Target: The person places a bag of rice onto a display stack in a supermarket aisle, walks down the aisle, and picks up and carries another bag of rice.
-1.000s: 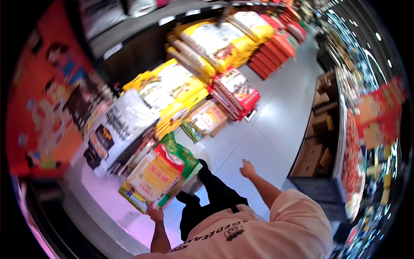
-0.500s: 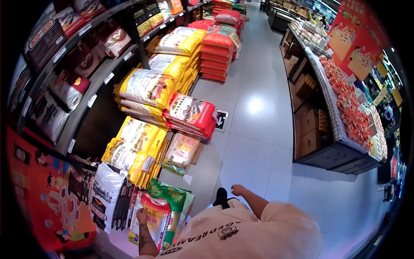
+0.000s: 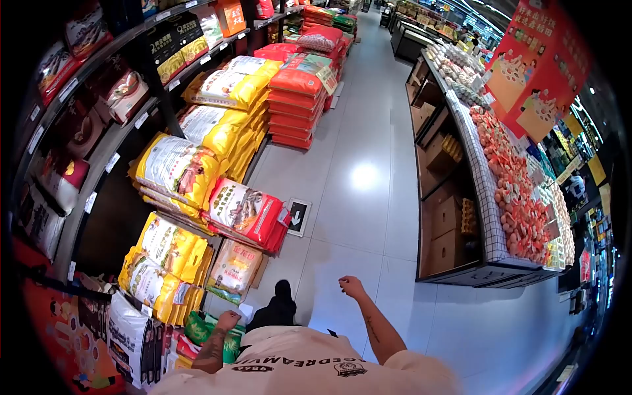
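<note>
My left hand (image 3: 228,320) hangs low at the left of my body with its fingers curled in, and nothing shows in it. Nearest to it are the green bag (image 3: 197,327) and the small beige-and-red bag (image 3: 233,268) on the floor. Held out over the floor tiles, my right hand (image 3: 351,286) is loosely closed with nothing visible in it and touches nothing. One dark shoe (image 3: 283,291) is forward between my hands.
Along the left stand yellow sacks (image 3: 176,168), red-and-white sacks (image 3: 247,214), a red stack (image 3: 291,108) and a shelf (image 3: 105,148) of packages. A grey tiled aisle (image 3: 352,217) runs ahead. To the right is a stand (image 3: 477,197) with checked cloth, piled with red-netted goods.
I have moved forward along the aisle; the sacks sit lower and further left. My left hand has swung up away from the bags, and my right hand has shifted slightly left.
</note>
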`<state>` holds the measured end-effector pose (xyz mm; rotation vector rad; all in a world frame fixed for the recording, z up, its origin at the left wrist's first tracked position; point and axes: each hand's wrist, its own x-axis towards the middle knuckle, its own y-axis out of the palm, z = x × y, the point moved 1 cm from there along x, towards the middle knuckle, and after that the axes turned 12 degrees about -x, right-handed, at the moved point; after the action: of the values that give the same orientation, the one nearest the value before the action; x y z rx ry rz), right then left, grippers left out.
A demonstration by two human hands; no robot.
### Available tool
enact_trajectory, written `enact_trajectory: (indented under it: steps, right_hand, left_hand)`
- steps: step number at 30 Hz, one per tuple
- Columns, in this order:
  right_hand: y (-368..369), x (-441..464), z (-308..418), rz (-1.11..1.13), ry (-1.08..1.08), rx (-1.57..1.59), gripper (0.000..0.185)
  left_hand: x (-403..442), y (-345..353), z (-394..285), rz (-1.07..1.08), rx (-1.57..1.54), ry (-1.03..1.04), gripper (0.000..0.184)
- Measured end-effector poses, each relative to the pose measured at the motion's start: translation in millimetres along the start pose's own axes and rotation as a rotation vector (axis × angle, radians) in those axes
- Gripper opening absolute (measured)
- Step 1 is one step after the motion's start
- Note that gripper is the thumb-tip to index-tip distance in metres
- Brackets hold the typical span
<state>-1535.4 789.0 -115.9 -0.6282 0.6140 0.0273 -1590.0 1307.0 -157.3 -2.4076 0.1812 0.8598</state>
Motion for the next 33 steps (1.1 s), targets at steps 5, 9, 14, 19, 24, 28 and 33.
enact_trajectory:
  steps: [5, 9, 14, 19, 24, 28, 33]
  right_hand:
    - [-9, 29, -32, -0.023, 0.121, -0.026, 0.028]
    - [-33, 32, -85, 0.047, 0.243, -0.275, 0.028]
    - [-86, 44, -93, -0.152, 0.574, 0.014, 0.022]
    - [-114, 111, -47, -0.138, 0.661, 0.24, 0.022]
    - [-126, 233, -35, -0.115, 0.396, -0.151, 0.033]
    - [-212, 348, -31, -0.066, 0.313, -0.265, 0.03]
    - [-378, 472, 8, -0.03, 0.357, -0.029, 0.023]
  left_hand:
    - [122, -21, -77, 0.099, 0.03, -0.228, 0.035]
    - [232, -6, -155, 0.236, 0.135, -0.156, 0.04]
    - [295, 11, -373, 0.261, 0.313, 0.368, 0.037]
    - [375, 34, -478, 0.31, 0.1, 0.474, 0.033]
    - [409, 44, -526, 0.272, 0.289, 0.379, 0.042]
    - [436, 45, -491, 0.255, 0.519, 0.328, 0.048]
    - [434, 48, -525, 0.349, 0.336, -0.138, 0.038]
